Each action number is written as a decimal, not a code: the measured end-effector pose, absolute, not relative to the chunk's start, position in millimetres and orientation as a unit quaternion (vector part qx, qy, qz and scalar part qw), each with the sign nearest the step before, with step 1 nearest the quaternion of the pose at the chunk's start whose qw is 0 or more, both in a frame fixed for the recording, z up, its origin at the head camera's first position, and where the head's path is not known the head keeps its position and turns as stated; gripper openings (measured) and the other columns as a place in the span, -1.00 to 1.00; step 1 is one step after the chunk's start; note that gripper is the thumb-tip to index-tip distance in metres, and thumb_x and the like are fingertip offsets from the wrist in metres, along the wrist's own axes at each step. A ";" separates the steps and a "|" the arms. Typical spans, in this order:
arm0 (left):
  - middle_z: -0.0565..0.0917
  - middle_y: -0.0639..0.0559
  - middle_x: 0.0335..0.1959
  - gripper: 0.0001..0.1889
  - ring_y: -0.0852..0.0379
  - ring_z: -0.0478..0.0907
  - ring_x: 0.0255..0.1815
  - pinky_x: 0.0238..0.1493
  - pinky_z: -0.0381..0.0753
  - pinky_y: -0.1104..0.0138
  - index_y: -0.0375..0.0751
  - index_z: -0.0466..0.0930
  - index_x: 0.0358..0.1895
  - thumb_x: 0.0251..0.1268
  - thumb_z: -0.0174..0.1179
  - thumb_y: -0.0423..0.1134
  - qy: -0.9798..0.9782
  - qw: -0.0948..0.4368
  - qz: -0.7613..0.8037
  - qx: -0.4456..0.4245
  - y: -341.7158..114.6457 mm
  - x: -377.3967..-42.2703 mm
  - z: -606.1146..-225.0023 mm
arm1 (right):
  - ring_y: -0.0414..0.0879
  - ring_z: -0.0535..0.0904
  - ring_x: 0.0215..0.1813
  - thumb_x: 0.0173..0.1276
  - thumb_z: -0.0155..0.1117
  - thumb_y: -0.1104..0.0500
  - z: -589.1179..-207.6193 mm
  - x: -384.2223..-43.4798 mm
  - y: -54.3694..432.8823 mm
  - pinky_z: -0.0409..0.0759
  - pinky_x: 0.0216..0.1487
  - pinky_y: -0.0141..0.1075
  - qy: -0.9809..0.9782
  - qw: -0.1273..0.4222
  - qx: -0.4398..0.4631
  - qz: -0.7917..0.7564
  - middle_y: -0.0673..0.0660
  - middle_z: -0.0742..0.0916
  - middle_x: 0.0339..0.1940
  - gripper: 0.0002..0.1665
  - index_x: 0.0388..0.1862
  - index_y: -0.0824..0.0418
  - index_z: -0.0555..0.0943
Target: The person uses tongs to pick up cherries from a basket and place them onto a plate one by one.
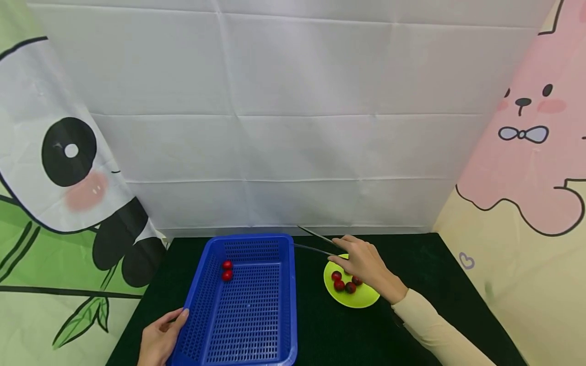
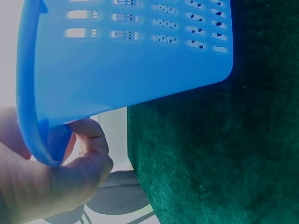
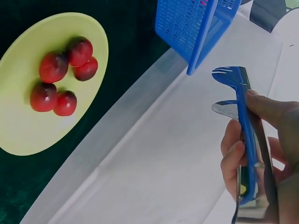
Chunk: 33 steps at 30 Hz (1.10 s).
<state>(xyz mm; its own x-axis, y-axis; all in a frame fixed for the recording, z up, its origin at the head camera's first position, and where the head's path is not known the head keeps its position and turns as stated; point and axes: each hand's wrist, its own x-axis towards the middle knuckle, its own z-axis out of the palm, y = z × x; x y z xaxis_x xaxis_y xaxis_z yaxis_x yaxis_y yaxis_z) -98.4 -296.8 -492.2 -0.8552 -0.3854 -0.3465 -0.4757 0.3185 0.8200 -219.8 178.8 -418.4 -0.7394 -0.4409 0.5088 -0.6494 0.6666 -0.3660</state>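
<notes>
My left hand (image 1: 160, 338) grips the left rim of a blue plastic basket (image 1: 295, 310), its thumb on the rim in the head view. Two small round red fruits (image 1: 227, 275) lie in the basket, toward its far left. My right hand (image 1: 363, 262) holds metal tongs (image 3: 245, 126), whose two arms stand apart with nothing between the tips. The tips point left, toward the basket's far right corner. Below my right hand, a yellow-green plate (image 1: 354, 301) holds several dark-topped red fruits (image 3: 44, 97); the hand partly covers it in the head view.
A dark green cloth (image 1: 316, 325) covers the table. Behind its far edge hangs a white creased sheet (image 1: 297, 147). Cartoon-printed curtains stand at both sides, a panda (image 1: 27, 127) on the left and a pink animal (image 1: 522, 173) on the right.
</notes>
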 end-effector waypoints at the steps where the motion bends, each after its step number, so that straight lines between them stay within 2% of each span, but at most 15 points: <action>1: 0.73 -0.11 -0.30 -0.08 0.08 0.68 -0.36 -0.32 0.71 0.11 -0.55 0.41 0.35 0.34 0.25 0.31 0.810 0.043 0.521 -0.264 -297.0 -98.4 -492.6 | -0.31 0.41 -0.55 0.28 0.56 0.15 -418.6 -220.8 176.6 0.42 -0.55 -0.48 -0.892 0.192 0.308 0.270 0.22 0.76 -0.12 -0.51 0.12 0.36 0.71; 7: 0.74 -0.13 -0.29 -0.09 0.07 0.69 -0.36 -0.32 0.72 0.09 -0.55 0.41 0.35 0.34 0.27 0.29 0.806 0.040 0.526 -0.269 -297.8 -97.8 -495.2 | -0.20 0.49 -0.51 0.30 0.54 0.13 -419.2 -225.2 162.8 0.41 -0.54 -0.47 -0.886 0.196 0.332 0.257 0.24 0.76 -0.09 -0.51 0.12 0.38 0.70; 10: 0.74 -0.15 -0.28 -0.03 0.06 0.69 -0.36 -0.32 0.72 0.09 -0.55 0.40 0.36 0.28 0.28 0.35 0.804 0.042 0.528 -0.270 -298.4 -97.9 -495.9 | -0.17 0.53 -0.48 0.31 0.53 0.09 -418.8 -227.8 156.1 0.42 -0.52 -0.47 -0.887 0.190 0.340 0.247 0.23 0.76 -0.07 -0.49 0.12 0.38 0.70; 14: 0.74 -0.12 -0.28 -0.06 0.08 0.69 -0.35 -0.31 0.72 0.09 -0.55 0.40 0.36 0.32 0.27 0.31 0.803 0.041 0.529 -0.270 -297.2 -97.7 -494.0 | -0.15 0.56 -0.44 0.33 0.52 0.05 -418.9 -230.7 147.6 0.47 -0.45 -0.47 -0.891 0.184 0.341 0.235 0.21 0.76 -0.07 -0.48 0.13 0.36 0.70; 17: 0.75 -0.09 -0.28 -0.14 0.09 0.68 -0.35 -0.31 0.71 0.11 -0.55 0.41 0.36 0.38 0.26 0.23 0.802 0.036 0.532 -0.268 -295.5 -97.9 -492.5 | -0.14 0.54 -0.47 0.32 0.53 0.06 -419.2 -232.4 141.9 0.45 -0.48 -0.48 -0.890 0.185 0.345 0.232 0.21 0.76 -0.09 -0.49 0.12 0.36 0.70; 21: 0.75 -0.09 -0.28 -0.15 0.09 0.68 -0.35 -0.31 0.71 0.12 -0.55 0.41 0.36 0.39 0.26 0.22 0.801 0.033 0.535 -0.267 -294.2 -98.4 -491.5 | -0.13 0.53 -0.49 0.30 0.54 0.06 -417.6 -234.0 135.0 0.38 -0.54 -0.48 -0.889 0.186 0.352 0.226 0.22 0.76 -0.09 -0.48 0.11 0.37 0.71; 25: 0.75 -0.09 -0.28 -0.16 0.09 0.69 -0.36 -0.31 0.72 0.12 -0.54 0.41 0.36 0.39 0.26 0.21 0.799 0.032 0.536 -0.268 -293.6 -98.3 -490.9 | -0.13 0.56 -0.46 0.30 0.55 0.05 -416.1 -235.3 126.9 0.39 -0.53 -0.47 -0.890 0.180 0.357 0.219 0.21 0.76 -0.08 -0.47 0.12 0.36 0.71; 28: 0.75 -0.09 -0.28 -0.17 0.09 0.69 -0.36 -0.32 0.72 0.13 -0.55 0.41 0.36 0.40 0.26 0.20 0.799 0.031 0.537 -0.269 -293.4 -98.1 -490.9 | -0.20 0.50 -0.53 0.30 0.54 0.05 -417.2 -236.8 120.0 0.36 -0.55 -0.48 -0.890 0.175 0.364 0.210 0.20 0.76 -0.09 -0.49 0.11 0.34 0.72; 33: 0.75 -0.13 -0.27 -0.16 0.08 0.69 -0.36 -0.32 0.72 0.12 -0.55 0.41 0.36 0.39 0.27 0.21 0.798 0.031 0.539 -0.269 -294.0 -97.5 -490.9 | -0.31 0.24 -0.67 0.32 0.52 0.07 -419.6 -238.8 108.6 0.17 -0.64 -0.48 -0.890 0.162 0.379 0.195 0.17 0.75 -0.15 -0.53 0.10 0.32 0.72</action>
<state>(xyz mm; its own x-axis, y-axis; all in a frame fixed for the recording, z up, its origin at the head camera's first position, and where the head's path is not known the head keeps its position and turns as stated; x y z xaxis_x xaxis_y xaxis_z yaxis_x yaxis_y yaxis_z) -97.5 -294.0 -490.9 -0.8532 -0.3959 -0.3396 -0.4630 0.2749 0.8427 -238.8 108.6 -419.6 -0.6602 -0.6110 0.4369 -0.7378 0.6365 -0.2248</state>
